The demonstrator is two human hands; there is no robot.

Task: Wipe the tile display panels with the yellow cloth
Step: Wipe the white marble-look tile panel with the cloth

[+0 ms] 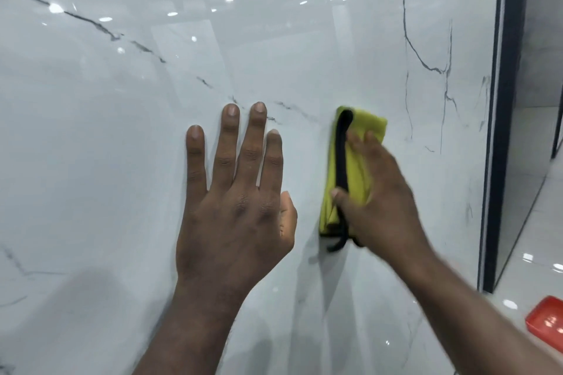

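A glossy white marble-look tile panel with dark veins fills most of the view. My left hand lies flat on it with fingers straight and spread. To its right, my right hand presses a folded yellow cloth with black edging against the panel; the thumb pinches the cloth's black border while the fingers lie over its front. The right hand is blurred by motion. Part of the cloth is hidden under that hand.
A dark metal frame edge ends the panel on the right, with another grey panel behind it. A shiny white floor shows at the lower right, where a red tray-like object lies.
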